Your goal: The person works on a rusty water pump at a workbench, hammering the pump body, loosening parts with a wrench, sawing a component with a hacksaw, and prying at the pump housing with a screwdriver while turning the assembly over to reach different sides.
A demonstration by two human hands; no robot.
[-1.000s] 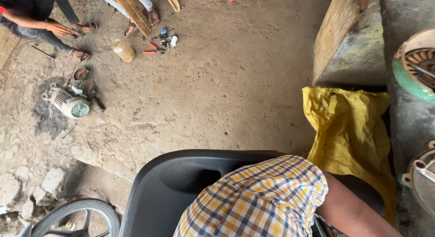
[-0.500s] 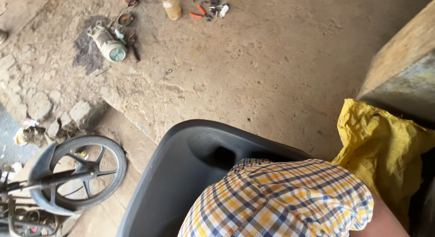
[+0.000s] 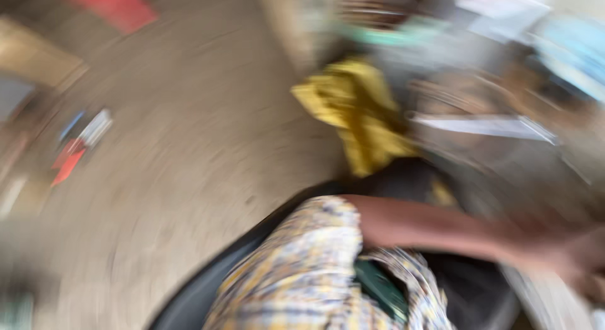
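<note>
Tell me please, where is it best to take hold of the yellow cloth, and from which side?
Probably at its upper bunched part: the yellow cloth lies crumpled and limp, so a pinch on a raised fold should lift it. Come from the left, over the bare floor; the right side is crowded with blurred objects. The picture is too smeared to show single folds.

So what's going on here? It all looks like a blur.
The view is smeared by motion. A person in a checked shirt stretches a bare arm out to the right, its hand near the frame edge; whether it holds anything cannot be told. A black curved panel lies under the person, a yellow cloth behind on the dirt floor. The other hand is out of view.
</note>
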